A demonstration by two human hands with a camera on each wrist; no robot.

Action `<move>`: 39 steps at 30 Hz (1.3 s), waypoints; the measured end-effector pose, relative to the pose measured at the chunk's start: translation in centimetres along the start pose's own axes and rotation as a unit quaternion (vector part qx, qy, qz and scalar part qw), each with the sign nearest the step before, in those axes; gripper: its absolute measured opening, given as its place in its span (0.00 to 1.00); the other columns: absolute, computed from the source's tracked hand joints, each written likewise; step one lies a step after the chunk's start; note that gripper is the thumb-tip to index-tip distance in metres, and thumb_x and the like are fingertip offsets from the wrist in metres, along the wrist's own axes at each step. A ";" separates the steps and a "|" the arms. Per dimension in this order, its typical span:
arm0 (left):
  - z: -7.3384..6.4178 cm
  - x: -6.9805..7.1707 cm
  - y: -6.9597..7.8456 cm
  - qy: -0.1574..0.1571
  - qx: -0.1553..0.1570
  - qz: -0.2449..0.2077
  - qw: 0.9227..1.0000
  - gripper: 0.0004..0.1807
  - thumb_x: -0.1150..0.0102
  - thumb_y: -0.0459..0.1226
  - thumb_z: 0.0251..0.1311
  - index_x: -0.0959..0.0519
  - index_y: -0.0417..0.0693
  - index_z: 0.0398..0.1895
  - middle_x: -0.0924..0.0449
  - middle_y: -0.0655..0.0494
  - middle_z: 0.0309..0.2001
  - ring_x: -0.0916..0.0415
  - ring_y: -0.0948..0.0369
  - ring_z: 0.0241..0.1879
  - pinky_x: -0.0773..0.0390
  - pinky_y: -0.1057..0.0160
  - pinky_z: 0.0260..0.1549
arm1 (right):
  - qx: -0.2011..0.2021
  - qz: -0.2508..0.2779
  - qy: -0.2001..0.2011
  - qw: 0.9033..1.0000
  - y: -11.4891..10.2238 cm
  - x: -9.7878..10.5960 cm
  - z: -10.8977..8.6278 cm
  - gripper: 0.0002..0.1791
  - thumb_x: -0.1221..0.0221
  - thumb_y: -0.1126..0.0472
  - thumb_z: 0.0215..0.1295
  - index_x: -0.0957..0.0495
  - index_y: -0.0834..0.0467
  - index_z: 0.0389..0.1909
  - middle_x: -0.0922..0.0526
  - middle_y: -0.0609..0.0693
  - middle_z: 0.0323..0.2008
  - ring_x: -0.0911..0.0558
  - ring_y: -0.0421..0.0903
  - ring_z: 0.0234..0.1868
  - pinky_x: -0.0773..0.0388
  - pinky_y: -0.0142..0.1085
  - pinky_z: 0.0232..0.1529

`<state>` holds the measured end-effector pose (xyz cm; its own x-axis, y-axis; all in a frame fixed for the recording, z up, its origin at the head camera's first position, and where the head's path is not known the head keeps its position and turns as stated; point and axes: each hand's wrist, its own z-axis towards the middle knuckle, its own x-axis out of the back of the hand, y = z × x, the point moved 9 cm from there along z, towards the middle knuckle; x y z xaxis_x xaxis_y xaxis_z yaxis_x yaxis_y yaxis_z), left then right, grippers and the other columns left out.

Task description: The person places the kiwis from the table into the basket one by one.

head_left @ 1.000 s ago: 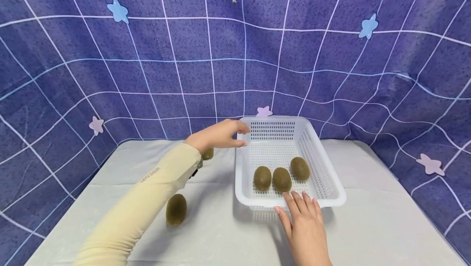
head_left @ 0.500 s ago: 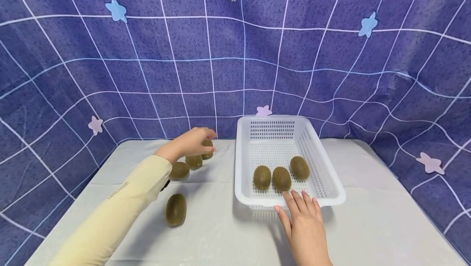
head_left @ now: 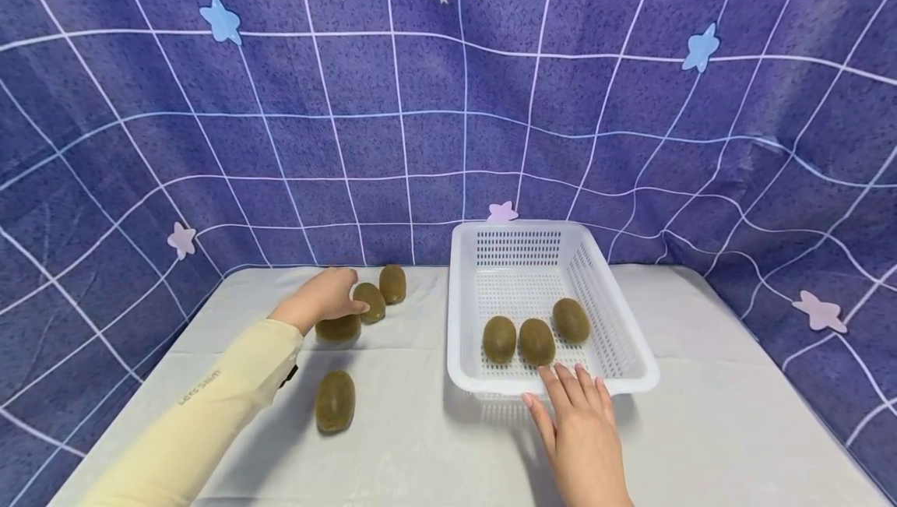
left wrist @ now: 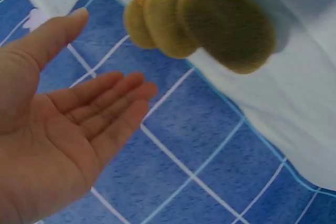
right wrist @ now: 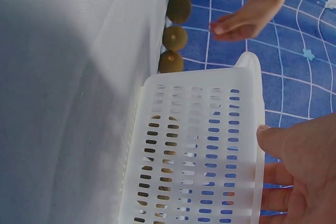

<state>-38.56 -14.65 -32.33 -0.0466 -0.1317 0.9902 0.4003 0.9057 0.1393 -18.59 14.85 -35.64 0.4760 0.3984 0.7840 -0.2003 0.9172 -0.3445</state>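
My left hand [head_left: 324,297] hovers over the kiwis on the left of the table, fingers extended and nothing in the palm. In the head view it overlaps one kiwi [head_left: 339,329] and the edge of another kiwi [head_left: 371,303]; a gap separates the palm from the kiwis in the left wrist view. Behind them lies a kiwi [head_left: 393,284], and nearer the front a kiwi [head_left: 335,402]. My right hand [head_left: 585,441] holds the front rim of a white plastic basket [head_left: 459,320], fingers over the inside, thumb outside. Three kiwis, including one at the right [head_left: 571,320], lie in the basket.
A pale cloth covers the table [head_left: 413,445]. Close behind it hangs a purple-blue curtain [head_left: 364,149] with grid lines and stars, which also rises along both sides. The basket's back edge stands near this curtain.
My left hand has drawn back leftward from beside the basket to over the kiwis, uncovering the two rear ones. The right hand, basket and kiwis have stayed in place.
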 end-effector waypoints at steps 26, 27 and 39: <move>-1.7 -6.4 -4.9 -0.048 0.209 -0.037 0.976 0.35 0.35 0.51 0.56 0.29 0.24 0.47 0.25 0.34 0.39 0.24 0.42 0.40 0.21 0.47 0.39 | 0.004 0.000 0.004 1.000 -0.1 0.2 0.0 0.25 0.38 0.50 0.62 0.23 0.61 0.55 0.22 0.61 0.55 0.30 0.66 0.62 0.42 0.62 0.63; -1.9 -6.6 -5.0 -0.049 0.215 -0.037 0.975 0.36 0.36 0.51 0.56 0.31 0.23 0.48 0.26 0.32 0.40 0.24 0.41 0.41 0.22 0.46 0.40 | 0.004 0.000 0.004 1.000 -0.1 0.1 0.0 0.25 0.38 0.51 0.62 0.23 0.61 0.55 0.22 0.61 0.55 0.30 0.66 0.62 0.42 0.62 0.63; -1.8 -7.8 -5.6 0.006 0.216 -0.040 0.976 0.41 0.36 0.51 0.56 0.37 0.20 0.52 0.34 0.24 0.43 0.28 0.34 0.45 0.23 0.40 0.40 | 0.004 -0.003 0.004 1.000 -0.1 0.0 -0.1 0.24 0.37 0.51 0.62 0.23 0.61 0.55 0.22 0.61 0.55 0.30 0.65 0.62 0.42 0.62 0.63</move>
<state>-38.80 -19.43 -40.84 -0.0491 -0.2110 0.9762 -0.0271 0.9773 0.2099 -18.50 14.79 -35.60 0.4834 0.3933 0.7821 -0.2052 0.9194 -0.3355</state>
